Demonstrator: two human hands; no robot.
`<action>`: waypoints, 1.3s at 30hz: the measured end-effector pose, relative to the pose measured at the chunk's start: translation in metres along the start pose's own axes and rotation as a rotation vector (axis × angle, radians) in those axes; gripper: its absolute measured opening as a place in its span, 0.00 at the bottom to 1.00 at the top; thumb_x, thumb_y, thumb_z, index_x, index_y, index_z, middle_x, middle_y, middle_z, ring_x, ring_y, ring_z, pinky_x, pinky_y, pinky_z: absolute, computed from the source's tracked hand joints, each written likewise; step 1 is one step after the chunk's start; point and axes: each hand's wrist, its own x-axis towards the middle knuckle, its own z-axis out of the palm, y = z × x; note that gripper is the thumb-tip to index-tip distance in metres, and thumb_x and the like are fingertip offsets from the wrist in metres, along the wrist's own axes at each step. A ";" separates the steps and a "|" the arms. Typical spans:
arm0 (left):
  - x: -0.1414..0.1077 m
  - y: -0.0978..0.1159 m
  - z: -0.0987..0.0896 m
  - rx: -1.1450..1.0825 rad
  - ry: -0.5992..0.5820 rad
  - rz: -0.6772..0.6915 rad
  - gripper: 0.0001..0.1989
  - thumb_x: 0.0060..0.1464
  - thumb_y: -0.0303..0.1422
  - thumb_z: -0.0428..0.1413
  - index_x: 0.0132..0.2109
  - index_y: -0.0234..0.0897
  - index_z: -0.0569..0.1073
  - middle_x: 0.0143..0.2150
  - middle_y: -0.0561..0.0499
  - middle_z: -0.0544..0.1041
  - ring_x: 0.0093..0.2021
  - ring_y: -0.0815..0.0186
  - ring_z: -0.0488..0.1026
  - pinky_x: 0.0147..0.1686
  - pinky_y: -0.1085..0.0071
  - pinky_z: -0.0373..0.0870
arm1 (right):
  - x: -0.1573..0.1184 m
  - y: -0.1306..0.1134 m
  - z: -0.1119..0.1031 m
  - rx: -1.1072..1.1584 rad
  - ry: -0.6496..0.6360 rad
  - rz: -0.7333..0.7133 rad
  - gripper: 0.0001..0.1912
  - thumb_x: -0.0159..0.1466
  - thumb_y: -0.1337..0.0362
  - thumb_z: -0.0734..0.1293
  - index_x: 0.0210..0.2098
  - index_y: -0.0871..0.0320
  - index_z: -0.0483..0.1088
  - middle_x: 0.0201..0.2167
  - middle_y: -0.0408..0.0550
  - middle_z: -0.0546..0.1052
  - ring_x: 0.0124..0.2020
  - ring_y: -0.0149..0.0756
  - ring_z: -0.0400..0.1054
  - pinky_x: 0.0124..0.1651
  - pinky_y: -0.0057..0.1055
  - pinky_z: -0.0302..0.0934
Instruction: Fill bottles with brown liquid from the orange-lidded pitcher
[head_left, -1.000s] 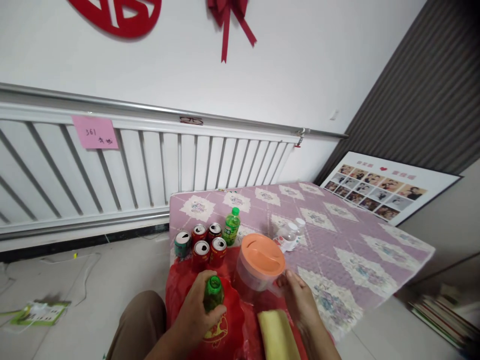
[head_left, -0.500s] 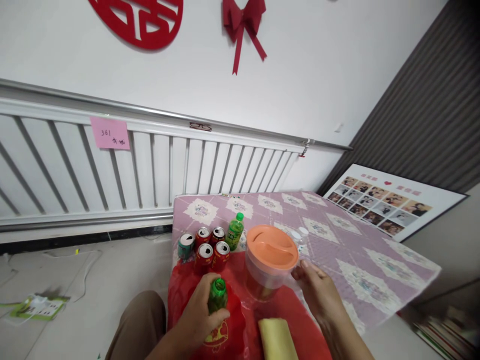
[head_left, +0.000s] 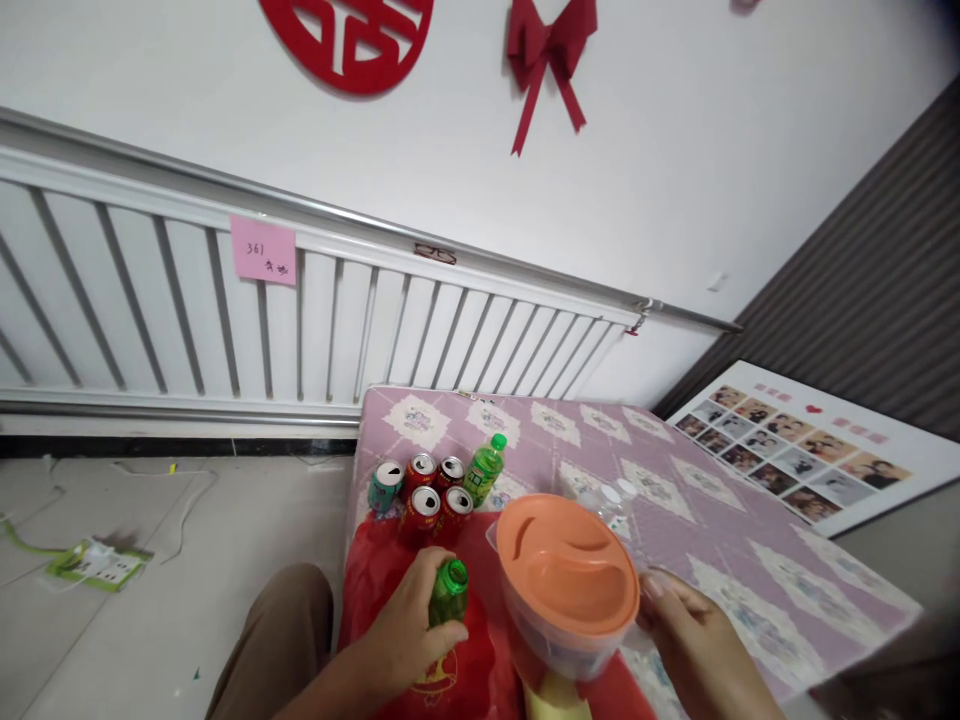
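Orange-lidded, the pitcher [head_left: 568, 575] is held by the right hand [head_left: 694, 635]. To its left, the left hand [head_left: 409, 625] grips an open green bottle [head_left: 448, 600], with cans [head_left: 422, 507] farther back.

Ahead of me: five cans [head_left: 424, 505] clustered beside capped green bottle [head_left: 486, 472]. Pink note [head_left: 263, 250] on white radiator [head_left: 447, 330]; red bow [head_left: 550, 42] above. Photo board [head_left: 806, 445] to my right.

Five cans [head_left: 424, 498] and the capped green bottle [head_left: 485, 470] stand close together, obstructing the far left. A narrow gap separates the open green bottle [head_left: 448, 599] from the orange-lidded pitcher [head_left: 568, 568]. Clear bottles [head_left: 615, 508] obstruct behind it; passage is available over the tablecloth [head_left: 739, 530] farther right.
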 end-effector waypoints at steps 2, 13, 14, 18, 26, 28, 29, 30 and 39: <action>0.000 0.000 0.001 -0.001 0.011 -0.028 0.34 0.42 0.23 0.57 0.58 0.40 0.58 0.58 0.45 0.66 0.57 0.57 0.64 0.59 0.61 0.57 | -0.001 -0.002 -0.001 -0.039 -0.021 -0.016 0.27 0.53 0.39 0.66 0.15 0.56 0.61 0.16 0.39 0.58 0.21 0.30 0.51 0.23 0.27 0.52; 0.001 0.004 0.001 -0.006 0.032 -0.073 0.33 0.41 0.24 0.60 0.56 0.39 0.61 0.56 0.45 0.69 0.56 0.58 0.66 0.58 0.63 0.59 | -0.004 -0.020 0.003 -0.176 -0.072 -0.041 0.21 0.53 0.46 0.67 0.15 0.56 0.67 0.14 0.42 0.66 0.21 0.35 0.63 0.24 0.28 0.61; 0.001 0.004 0.001 -0.007 0.031 -0.068 0.33 0.41 0.24 0.60 0.56 0.39 0.61 0.56 0.45 0.69 0.56 0.58 0.66 0.58 0.63 0.59 | -0.003 -0.020 0.003 -0.200 -0.082 -0.047 0.21 0.53 0.46 0.67 0.15 0.56 0.67 0.14 0.42 0.66 0.21 0.36 0.64 0.24 0.28 0.61; 0.002 0.002 0.001 -0.012 0.033 -0.056 0.33 0.41 0.24 0.60 0.55 0.40 0.61 0.55 0.46 0.70 0.55 0.57 0.66 0.58 0.62 0.59 | 0.001 -0.020 0.001 -0.256 -0.112 -0.061 0.21 0.54 0.46 0.66 0.16 0.56 0.68 0.17 0.43 0.69 0.22 0.35 0.64 0.26 0.28 0.62; 0.002 0.000 0.002 -0.022 0.033 -0.053 0.33 0.40 0.23 0.60 0.55 0.40 0.62 0.55 0.47 0.70 0.54 0.58 0.67 0.57 0.63 0.61 | 0.006 -0.018 -0.002 -0.289 -0.181 -0.066 0.22 0.55 0.46 0.65 0.16 0.56 0.65 0.17 0.41 0.65 0.22 0.34 0.60 0.25 0.27 0.59; 0.002 -0.001 0.002 -0.024 0.038 -0.042 0.33 0.40 0.23 0.60 0.55 0.40 0.62 0.54 0.47 0.70 0.54 0.58 0.67 0.57 0.63 0.61 | 0.007 -0.023 0.000 -0.308 -0.171 -0.079 0.21 0.54 0.47 0.66 0.15 0.56 0.65 0.16 0.41 0.65 0.22 0.34 0.61 0.25 0.27 0.59; 0.003 -0.001 0.002 -0.026 0.041 -0.037 0.33 0.40 0.23 0.60 0.55 0.40 0.62 0.54 0.47 0.70 0.54 0.58 0.67 0.56 0.63 0.61 | 0.006 -0.026 0.001 -0.320 -0.164 -0.084 0.20 0.53 0.48 0.67 0.15 0.56 0.66 0.16 0.41 0.66 0.22 0.34 0.61 0.24 0.27 0.60; 0.003 -0.001 0.002 -0.027 0.044 -0.031 0.33 0.39 0.23 0.60 0.55 0.40 0.62 0.54 0.47 0.70 0.53 0.58 0.67 0.56 0.63 0.61 | 0.006 -0.029 0.002 -0.330 -0.157 -0.089 0.20 0.53 0.48 0.67 0.15 0.56 0.66 0.16 0.41 0.66 0.21 0.34 0.61 0.24 0.28 0.60; 0.003 -0.001 0.001 -0.021 0.038 -0.029 0.34 0.40 0.23 0.61 0.56 0.40 0.61 0.55 0.46 0.69 0.54 0.58 0.67 0.57 0.63 0.61 | 0.009 -0.042 0.009 -0.372 -0.161 -0.136 0.18 0.52 0.50 0.68 0.14 0.56 0.68 0.15 0.41 0.68 0.20 0.34 0.63 0.22 0.26 0.60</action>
